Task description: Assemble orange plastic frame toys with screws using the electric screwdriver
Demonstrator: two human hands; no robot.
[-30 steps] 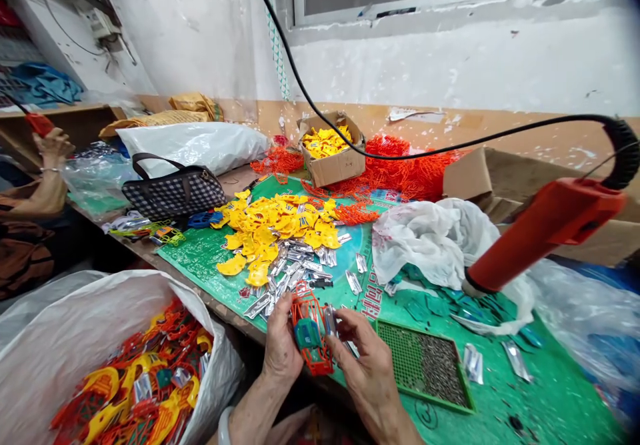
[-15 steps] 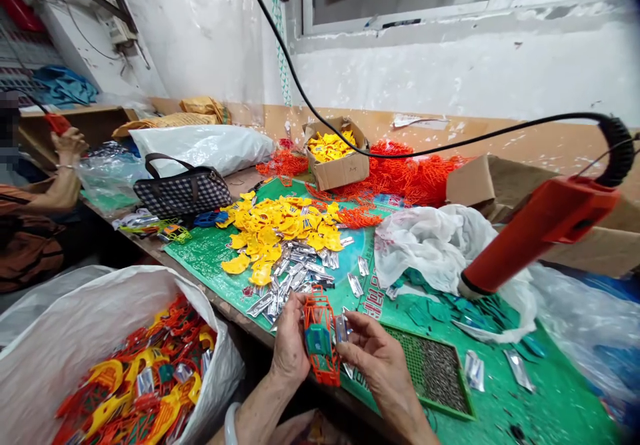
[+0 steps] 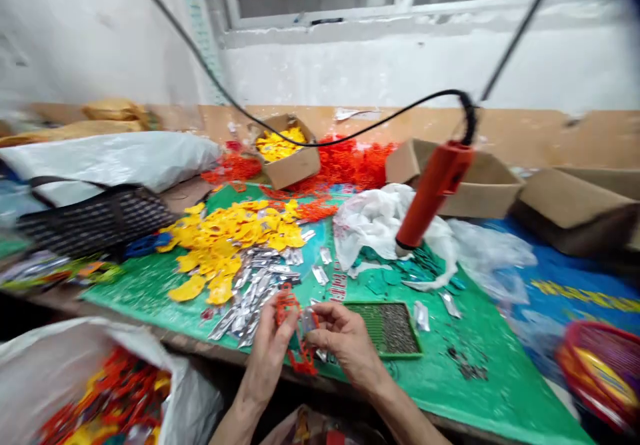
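While left hand (image 3: 266, 346) clasps frame (image 3: 304, 365), right hand (image 3: 350, 339) pinches silver piece (image 3: 309, 320).

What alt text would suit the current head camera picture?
The left hand holds an orange plastic frame, the right hand a silver piece beside it. Beyond, yellow parts and silver parts lie heaped on a green table cover, left of a red electric screwdriver.

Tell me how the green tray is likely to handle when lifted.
The green tray would probably feel heavier toward the right, where the small grey pieces gather. It looks shallow, so they could spill if tilted. Its straight edges hint at stiffness.
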